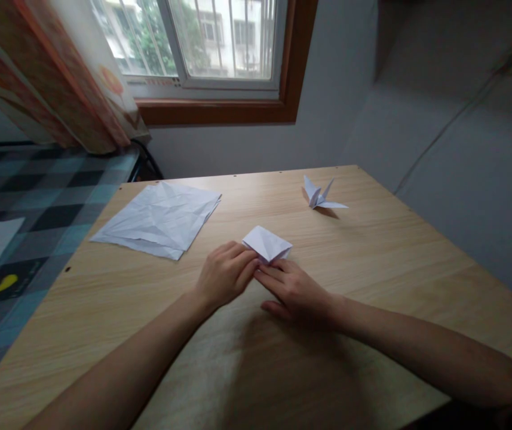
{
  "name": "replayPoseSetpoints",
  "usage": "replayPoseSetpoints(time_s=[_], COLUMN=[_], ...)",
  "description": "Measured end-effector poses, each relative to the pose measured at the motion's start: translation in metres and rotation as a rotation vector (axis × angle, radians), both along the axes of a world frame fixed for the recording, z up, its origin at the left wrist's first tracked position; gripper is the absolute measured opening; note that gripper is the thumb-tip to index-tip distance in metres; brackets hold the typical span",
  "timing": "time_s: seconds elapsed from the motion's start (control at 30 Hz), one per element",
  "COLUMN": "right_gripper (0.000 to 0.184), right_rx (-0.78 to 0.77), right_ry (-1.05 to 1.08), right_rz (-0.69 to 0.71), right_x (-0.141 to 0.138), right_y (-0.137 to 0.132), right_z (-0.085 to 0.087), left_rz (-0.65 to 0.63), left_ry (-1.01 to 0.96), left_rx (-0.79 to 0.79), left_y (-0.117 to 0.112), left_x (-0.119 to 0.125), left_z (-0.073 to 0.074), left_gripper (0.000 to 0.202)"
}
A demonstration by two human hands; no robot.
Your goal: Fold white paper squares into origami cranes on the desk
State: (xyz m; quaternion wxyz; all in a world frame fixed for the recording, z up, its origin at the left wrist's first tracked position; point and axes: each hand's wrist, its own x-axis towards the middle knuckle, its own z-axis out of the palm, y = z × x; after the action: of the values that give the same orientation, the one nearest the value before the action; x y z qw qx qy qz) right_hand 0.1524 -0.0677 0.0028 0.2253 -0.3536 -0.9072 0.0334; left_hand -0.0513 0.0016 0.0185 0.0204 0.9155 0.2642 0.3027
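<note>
A small folded white paper (267, 242) lies on the wooden table (372, 257) near its middle. My left hand (225, 273) presses its curled fingertips on the paper's near left edge. My right hand (295, 292) lies beside it, fingers held together and pressing the near right edge. The two hands touch at the fingertips. A finished white paper crane (321, 196) stands farther back to the right, apart from both hands.
A creased, unfolded stack of white sheets (159, 218) lies at the table's left back. Left of the table is a bed with a checked cover (36, 203). A curtain (58, 77) and window (202, 42) are behind; grey walls close the right side.
</note>
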Motion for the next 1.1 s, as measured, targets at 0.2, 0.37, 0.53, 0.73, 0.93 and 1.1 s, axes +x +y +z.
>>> replayPoseSetpoints(time_s=[0.2, 0.37, 0.53, 0.73, 0.93, 1.1], right_gripper=[0.035, 0.024, 0.020, 0.022, 0.019, 0.018], right_rx=[-0.013, 0.320, 0.505, 0.511, 0.398, 0.281], right_ry=[0.036, -0.319, -0.615, -0.771, -0.727, -0.652], right_rz=[0.133, 0.180, 0.167, 0.145, 0.132, 0.121], right_x=[0.008, 0.021, 0.031, 0.030, 0.022, 0.021], right_y=[0.008, 0.017, 0.033, 0.047, 0.057, 0.064], right_z=[0.011, 0.036, 0.058, 0.074, 0.064, 0.060], left_rz=[0.022, -0.022, -0.079, -0.110, -0.129, -0.128], left_ry=[0.201, 0.212, 0.257, 0.247, 0.219, 0.241], left_rx=[-0.031, -0.085, -0.146, -0.177, -0.180, -0.179], left_y=[0.002, 0.002, 0.003, 0.004, 0.003, 0.000], left_x=[0.003, 0.002, 0.000, 0.000, 0.001, 0.002], left_z=[0.001, -0.001, -0.003, -0.006, -0.002, 0.003], left_gripper=[0.022, 0.026, 0.029, 0.031, 0.030, 0.028])
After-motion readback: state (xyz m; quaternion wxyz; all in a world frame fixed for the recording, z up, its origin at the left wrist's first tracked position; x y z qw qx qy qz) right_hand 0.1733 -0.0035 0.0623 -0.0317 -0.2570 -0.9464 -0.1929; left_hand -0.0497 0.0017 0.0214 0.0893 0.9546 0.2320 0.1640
